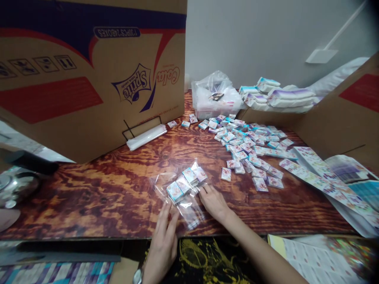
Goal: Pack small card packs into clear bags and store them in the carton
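Note:
A clear plastic bag [191, 215] lies near the front of the wooden table. A slanting row of several small printed boxes [175, 191], white with blue and purple edges, sits in or under its film; which, I cannot tell. My left hand [162, 240] is at the bag's near left edge, its long fingers reaching forward and the fingertips closed on the film just below the leftmost box. On the other side, my right hand [213, 202] has bent fingers at the bag's right edge, close to the rightmost box. Its fingertips are partly hidden.
A heap of small boxes [237, 138] spreads across the table [118, 197] at right. Printed sheets [331, 181] lie beyond it. A large carton [89, 79] stands at left, with a stack of clear bags [146, 137] before it. A plastic-covered tub [217, 106] stands behind.

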{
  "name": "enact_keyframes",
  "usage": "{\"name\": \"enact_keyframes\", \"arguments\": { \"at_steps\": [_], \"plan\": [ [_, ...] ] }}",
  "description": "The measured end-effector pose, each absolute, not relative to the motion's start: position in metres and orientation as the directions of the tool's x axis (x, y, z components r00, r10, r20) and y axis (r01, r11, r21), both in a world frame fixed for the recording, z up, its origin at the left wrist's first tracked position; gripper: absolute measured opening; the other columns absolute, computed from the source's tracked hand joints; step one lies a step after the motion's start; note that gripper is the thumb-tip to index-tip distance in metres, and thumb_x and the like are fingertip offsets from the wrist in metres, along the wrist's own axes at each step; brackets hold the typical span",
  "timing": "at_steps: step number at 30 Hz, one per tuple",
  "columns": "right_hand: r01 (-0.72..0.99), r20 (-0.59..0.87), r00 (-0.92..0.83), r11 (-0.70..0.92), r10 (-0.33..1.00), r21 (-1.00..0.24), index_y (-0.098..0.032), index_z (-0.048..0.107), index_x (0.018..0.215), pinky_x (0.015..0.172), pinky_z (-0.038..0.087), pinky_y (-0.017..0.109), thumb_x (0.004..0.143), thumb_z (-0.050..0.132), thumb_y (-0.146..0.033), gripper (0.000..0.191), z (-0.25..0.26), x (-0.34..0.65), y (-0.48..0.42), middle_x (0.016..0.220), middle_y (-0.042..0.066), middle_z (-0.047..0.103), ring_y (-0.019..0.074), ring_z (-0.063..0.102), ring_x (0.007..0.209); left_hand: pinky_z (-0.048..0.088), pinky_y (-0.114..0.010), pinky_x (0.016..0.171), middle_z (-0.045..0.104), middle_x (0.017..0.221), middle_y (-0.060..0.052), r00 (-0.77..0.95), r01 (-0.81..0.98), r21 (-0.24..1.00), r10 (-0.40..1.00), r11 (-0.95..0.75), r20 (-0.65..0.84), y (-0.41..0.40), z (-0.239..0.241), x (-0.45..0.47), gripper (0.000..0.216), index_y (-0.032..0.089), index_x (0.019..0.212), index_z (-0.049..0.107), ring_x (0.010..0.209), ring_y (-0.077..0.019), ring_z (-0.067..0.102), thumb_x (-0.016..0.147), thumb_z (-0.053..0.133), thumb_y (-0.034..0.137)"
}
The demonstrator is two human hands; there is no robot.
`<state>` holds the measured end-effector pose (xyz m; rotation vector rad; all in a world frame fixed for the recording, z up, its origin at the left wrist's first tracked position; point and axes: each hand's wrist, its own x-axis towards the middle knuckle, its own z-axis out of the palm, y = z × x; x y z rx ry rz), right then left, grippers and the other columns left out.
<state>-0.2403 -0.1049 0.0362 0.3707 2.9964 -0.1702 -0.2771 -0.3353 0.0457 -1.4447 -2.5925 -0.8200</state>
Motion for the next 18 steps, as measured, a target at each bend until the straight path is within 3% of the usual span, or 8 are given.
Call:
{"name": "enact_keyframes", "arguments": {
  "at_steps": [8,12,15,16,18],
  "plan": [
    [0.247,-0.091,-0.967,0.96,0.237,-0.13,-0.019,0.059,0.103,0.081,0.046,0.032,0.088,0.041,-0.011,0.024,0.037,-0.246,-0.104,0.105,0.01,0.059,0.0203,0.056,0.096,0.035,-0.049,0.104,0.018,0.151,-0.014,-0.561,0.809,0.4,0.769,0.431,0.307,-0.334,0.049,-0.277,0.073,0.026,0.145,0.013,0.138,-0.0289,0.02,0.082,0.034,-0.004],
    [0.0,-0.044,-0.999,0.987,-0.007,-0.159,-0.022,0.058,0.103,0.076,0.048,0.032,0.09,0.046,-0.02,0.018,0.052,-0.23,-0.131,0.1,0.007,0.062,0.0189,0.059,0.091,0.039,-0.048,0.101,0.014,0.152,-0.014,-0.529,0.829,0.402,0.776,0.388,0.343,-0.34,0.045,-0.279,0.074,0.028,0.145,0.014,0.136,-0.0305,0.024,0.082,0.036,-0.003],
    [-0.146,0.032,-0.989,0.958,-0.143,-0.246,-0.023,0.059,0.098,0.072,0.047,0.026,0.09,0.047,-0.028,0.015,0.06,-0.216,-0.124,0.096,0.002,0.064,0.0142,0.06,0.083,0.039,-0.048,0.101,0.006,0.154,-0.008,-0.5,0.845,0.393,0.796,0.363,0.341,-0.347,0.034,-0.286,0.078,0.037,0.143,0.017,0.136,-0.0328,0.024,0.08,0.043,0.0],
    [-0.115,0.081,-0.992,0.954,-0.096,-0.279,-0.023,0.059,0.097,0.072,0.047,0.024,0.091,0.046,-0.03,0.016,0.062,-0.209,-0.113,0.093,0.002,0.064,0.0129,0.06,0.081,0.04,-0.049,0.1,0.005,0.154,-0.007,-0.493,0.848,0.392,0.802,0.356,0.336,-0.35,0.029,-0.29,0.079,0.039,0.142,0.016,0.136,-0.0339,0.025,0.08,0.045,0.001],
    [0.107,0.198,-0.965,0.946,0.173,-0.306,-0.021,0.059,0.098,0.076,0.046,0.024,0.093,0.041,-0.03,0.021,0.063,-0.191,-0.077,0.091,0.003,0.064,0.0126,0.059,0.082,0.041,-0.051,0.099,0.002,0.155,-0.006,-0.468,0.862,0.379,0.818,0.338,0.334,-0.355,0.018,-0.298,0.082,0.041,0.142,0.014,0.135,-0.0362,0.024,0.079,0.048,0.002]
  ]
}}
